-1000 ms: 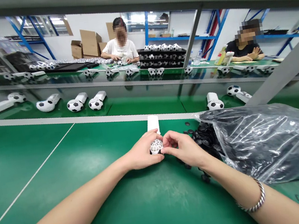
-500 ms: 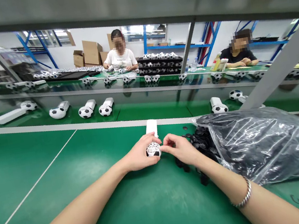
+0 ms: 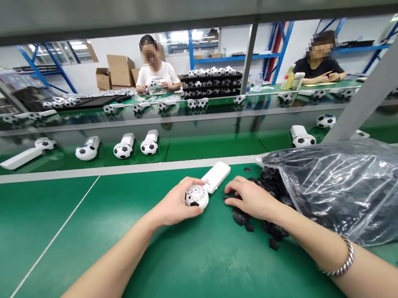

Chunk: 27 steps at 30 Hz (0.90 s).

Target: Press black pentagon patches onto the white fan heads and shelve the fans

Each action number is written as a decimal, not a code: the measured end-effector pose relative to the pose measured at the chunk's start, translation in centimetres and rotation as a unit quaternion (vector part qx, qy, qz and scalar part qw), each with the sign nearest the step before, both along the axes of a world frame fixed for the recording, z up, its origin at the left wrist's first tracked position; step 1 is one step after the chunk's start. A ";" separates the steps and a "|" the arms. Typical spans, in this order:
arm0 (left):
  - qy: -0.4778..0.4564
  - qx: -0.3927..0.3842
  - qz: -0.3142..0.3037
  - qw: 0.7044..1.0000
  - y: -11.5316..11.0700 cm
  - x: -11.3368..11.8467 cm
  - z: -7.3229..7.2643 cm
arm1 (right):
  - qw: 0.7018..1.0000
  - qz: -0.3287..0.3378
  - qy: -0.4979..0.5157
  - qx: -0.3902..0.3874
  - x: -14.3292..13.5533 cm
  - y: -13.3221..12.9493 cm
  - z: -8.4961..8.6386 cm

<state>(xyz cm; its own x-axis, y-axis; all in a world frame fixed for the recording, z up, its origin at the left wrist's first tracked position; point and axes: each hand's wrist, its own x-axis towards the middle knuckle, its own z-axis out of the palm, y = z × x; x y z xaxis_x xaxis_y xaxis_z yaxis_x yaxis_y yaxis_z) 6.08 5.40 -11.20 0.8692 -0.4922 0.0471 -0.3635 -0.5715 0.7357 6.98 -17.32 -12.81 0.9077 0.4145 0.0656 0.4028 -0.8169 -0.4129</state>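
A white device with a round football-patterned head [image 3: 198,196] and a flat white handle [image 3: 217,176] lies on the green table. Around its round head my left hand [image 3: 177,202] is wrapped, thumb in front and fingers behind. Its open lattice faces up, with black patches on the near side. My right hand [image 3: 249,197] is at the left edge of a pile of small black pieces [image 3: 270,183], thumb and forefinger closed on what seems to be one dark piece. More black pieces lie below that hand.
A clear plastic bag [image 3: 358,188] of black pieces fills the right side. Beyond the table edge, a belt [image 3: 192,151] carries several football devices. Two people sit across, near stacked black trays [image 3: 211,87]. A slanted metal post [image 3: 373,71] stands at right.
The device has turned so its handle points to the upper right, and my left hand has shifted slightly left with it. My right hand has moved away from the ball to the black pieces.
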 end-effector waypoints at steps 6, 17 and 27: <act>-0.025 -0.023 0.026 0.999 -0.7 0.0 -0.9 | 0.992 0.033 -0.055 -0.109 -0.4 0.7 0.0; -0.028 -0.038 -0.012 0.999 -0.6 -0.1 -1.1 | 0.960 0.057 -0.150 -0.230 -2.2 1.8 -0.1; 0.000 -0.010 0.019 1.000 -1.0 -0.5 -0.7 | 0.986 0.065 -0.061 0.139 -1.6 1.2 -0.2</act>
